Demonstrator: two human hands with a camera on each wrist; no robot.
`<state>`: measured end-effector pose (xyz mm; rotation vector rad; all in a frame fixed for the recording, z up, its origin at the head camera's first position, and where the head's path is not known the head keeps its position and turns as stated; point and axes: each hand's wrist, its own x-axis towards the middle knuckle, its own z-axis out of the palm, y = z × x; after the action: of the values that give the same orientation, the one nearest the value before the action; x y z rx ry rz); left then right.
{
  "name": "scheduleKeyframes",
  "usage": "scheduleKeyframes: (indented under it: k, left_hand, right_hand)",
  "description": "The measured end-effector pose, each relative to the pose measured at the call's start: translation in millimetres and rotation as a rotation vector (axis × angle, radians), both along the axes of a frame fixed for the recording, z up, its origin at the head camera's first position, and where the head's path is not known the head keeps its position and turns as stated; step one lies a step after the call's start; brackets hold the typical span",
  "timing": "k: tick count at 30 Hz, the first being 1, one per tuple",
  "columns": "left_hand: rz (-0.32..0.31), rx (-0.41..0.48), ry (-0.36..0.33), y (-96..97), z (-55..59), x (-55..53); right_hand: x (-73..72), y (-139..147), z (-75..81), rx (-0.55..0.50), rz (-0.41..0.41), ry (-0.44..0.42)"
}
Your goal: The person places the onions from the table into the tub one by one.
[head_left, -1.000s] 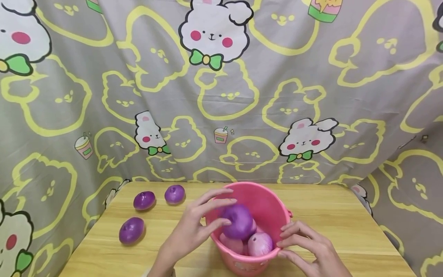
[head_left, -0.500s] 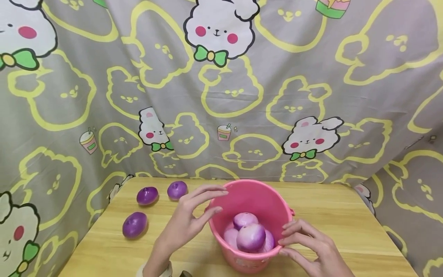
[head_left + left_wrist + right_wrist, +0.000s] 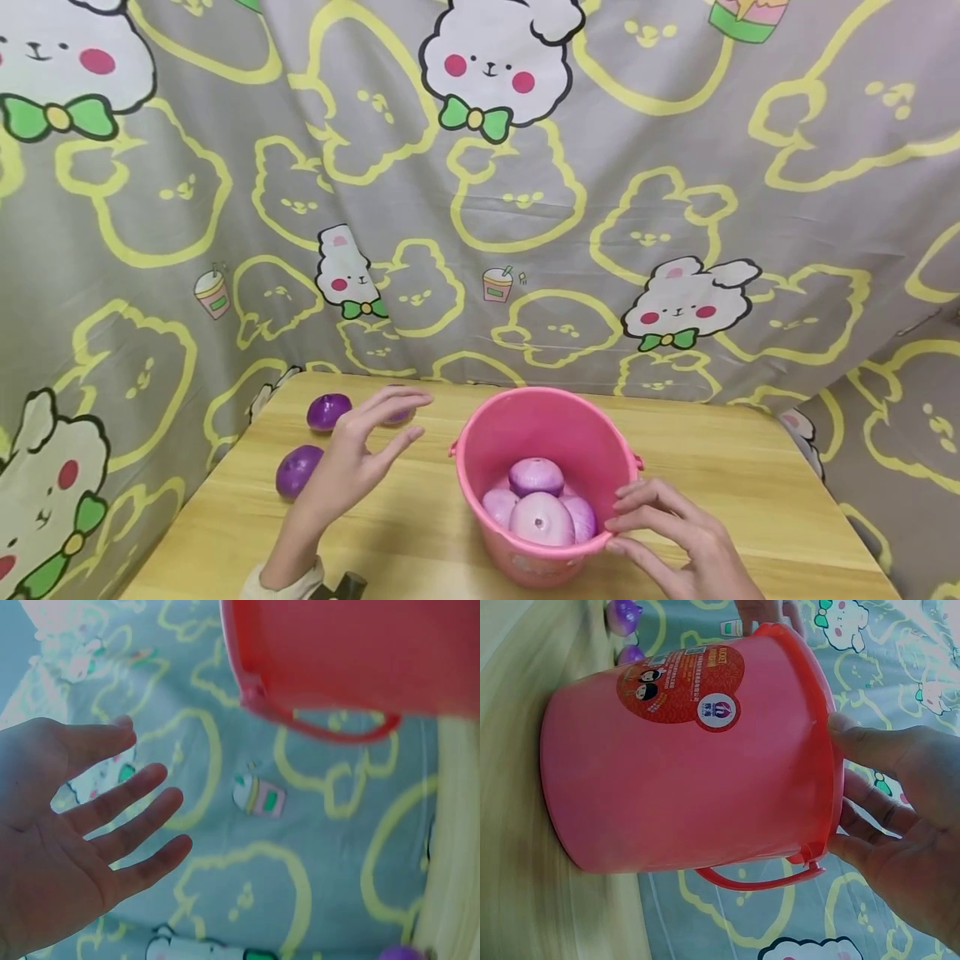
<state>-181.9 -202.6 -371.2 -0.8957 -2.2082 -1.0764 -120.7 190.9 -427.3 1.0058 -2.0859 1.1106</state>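
A pink bucket [image 3: 525, 429] stands upright on the wooden table, with several purple onions [image 3: 542, 518] inside. At its right side my right hand [image 3: 686, 533] holds the rim; the right wrist view shows the thumb and fingertips of this right hand [image 3: 919, 802] at the bucket's edge. My left hand [image 3: 352, 467] hovers left of the bucket, holding nothing, its fingers spread in the left wrist view. Three more onions lie on the table's left: a dark one [image 3: 328, 412] at the back, one [image 3: 297, 471] partly behind the left wrist, and one [image 3: 398, 414] mostly hidden by the left fingers.
The table [image 3: 750, 500] has light wood grain. A grey curtain [image 3: 525, 333] with cartoon bunnies hangs behind it and along both sides. The bucket's pink handle [image 3: 757, 883] hangs down outside its wall.
The left hand has released an onion into the bucket and moved left, away from the rim toward the onions on the table. The right hand has stayed at the rim.
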Motion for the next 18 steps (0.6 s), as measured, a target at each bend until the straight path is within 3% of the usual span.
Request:
scheduleKeyframes:
  k: [8,18]
  left_hand:
    - [0.104,-0.055,0.031,-36.6,-4.8,-4.4]
    - [0.226,-0.073,-0.009,-77.6,-18.2,-9.7]
  right_hand:
    - [3.8,-2,2.7,0.029,-0.048,-0.042]
    - [0.4,-2,-0.2,0.02,-0.026,0.005]
